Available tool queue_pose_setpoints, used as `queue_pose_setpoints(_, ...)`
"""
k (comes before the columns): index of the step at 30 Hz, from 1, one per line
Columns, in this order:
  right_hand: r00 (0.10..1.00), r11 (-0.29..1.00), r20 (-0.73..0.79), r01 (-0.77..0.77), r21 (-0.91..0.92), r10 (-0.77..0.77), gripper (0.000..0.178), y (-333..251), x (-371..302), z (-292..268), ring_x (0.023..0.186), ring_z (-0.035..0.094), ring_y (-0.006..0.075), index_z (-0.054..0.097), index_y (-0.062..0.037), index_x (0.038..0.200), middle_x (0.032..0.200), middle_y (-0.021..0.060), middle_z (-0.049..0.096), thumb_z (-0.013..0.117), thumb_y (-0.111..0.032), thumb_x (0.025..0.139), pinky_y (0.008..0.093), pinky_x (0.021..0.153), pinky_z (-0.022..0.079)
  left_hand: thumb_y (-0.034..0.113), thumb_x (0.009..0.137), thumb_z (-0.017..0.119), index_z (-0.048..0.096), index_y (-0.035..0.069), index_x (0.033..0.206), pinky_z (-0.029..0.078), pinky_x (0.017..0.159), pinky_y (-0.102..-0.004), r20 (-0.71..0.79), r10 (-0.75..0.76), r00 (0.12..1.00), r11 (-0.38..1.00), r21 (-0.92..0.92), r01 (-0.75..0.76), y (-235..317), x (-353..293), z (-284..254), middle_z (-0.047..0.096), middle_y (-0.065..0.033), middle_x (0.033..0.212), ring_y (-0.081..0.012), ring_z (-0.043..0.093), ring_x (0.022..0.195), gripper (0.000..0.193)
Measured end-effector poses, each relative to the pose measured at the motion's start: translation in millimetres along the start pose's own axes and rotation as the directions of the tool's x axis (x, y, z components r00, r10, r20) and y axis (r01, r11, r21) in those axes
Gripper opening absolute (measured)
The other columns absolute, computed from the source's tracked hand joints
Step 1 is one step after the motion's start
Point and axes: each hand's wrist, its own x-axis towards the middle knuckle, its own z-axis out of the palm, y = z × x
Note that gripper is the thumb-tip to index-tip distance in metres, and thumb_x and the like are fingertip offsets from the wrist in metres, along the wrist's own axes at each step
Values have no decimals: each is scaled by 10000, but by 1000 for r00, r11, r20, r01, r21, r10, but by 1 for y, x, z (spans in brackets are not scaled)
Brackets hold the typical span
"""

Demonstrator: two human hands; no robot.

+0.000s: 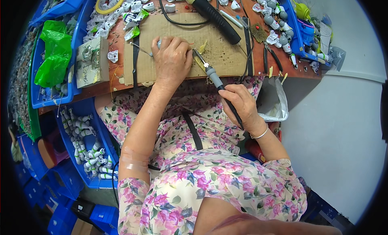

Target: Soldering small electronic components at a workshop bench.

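Observation:
My right hand (pixel 240 103) is wrapped round the black handle of a soldering iron (pixel 213 75). The iron's metal tip slants up and left, close to the fingers of my left hand (pixel 173 59). That hand is closed and pinches a small part with thin wires; my fingers hide most of it. A bit of grey (pixel 159 44) shows at its left side, and a thin wire (pixel 140 48) sticks out to the left. Both hands work over a stained cardboard sheet (pixel 149 29). Yellowish scraps (pixel 203 47) lie on it near the tip.
A black cylindrical tool (pixel 216 23) lies across the cardboard's far side. Pliers (pixel 275 59) and a brownish pad (pixel 258 33) sit at the right. White plastic shells (pixel 113 56) are scattered behind and beside. Blue bins (pixel 74 79) flank the table; another blue bin (pixel 91 180) holds white-green parts.

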Motion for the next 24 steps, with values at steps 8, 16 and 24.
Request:
queue_pose_setpoints(8, 1000, 1000, 2, -13, 21, 13, 470, 0, 0, -3, 835, 635, 320, 595, -26, 1150, 1018, 166, 617, 712, 104, 714, 377, 740, 530, 147, 790, 709, 656, 137, 801, 287, 1063, -463, -11, -4, 1000, 1000, 3, 4, 0, -1, 1, 652, 44, 936, -202, 571, 1026, 55)
queue_pose_setpoints(16, 882, 759, -6, -402, 512, 472, 234, 8, -11, -6, 915, 663, 179, 568, 24, 1149, 1015, 160, 669, 607, -51, 930, 307, 834, 534, 143, 802, 701, 674, 109, 829, 303, 1053, -516, 23, -4, 1000, 1000, -18, 4, 0, 1, -1, 639, 2, 944, -223, 565, 1029, 51)
queue_pose_setpoints(24, 776, 525, 77, -492, 694, 626, 242, 11, -10, -5, 920, 670, 164, 554, 30, 1169, 1047, 148, 685, 599, -106, 974, 303, 861, 550, 146, 801, 703, 676, 107, 817, 302, 1054, -514, 44, -12, 999, 1000, -11, 12, -1, 3, -1, 641, -1, 947, -225, 561, 1030, 50)
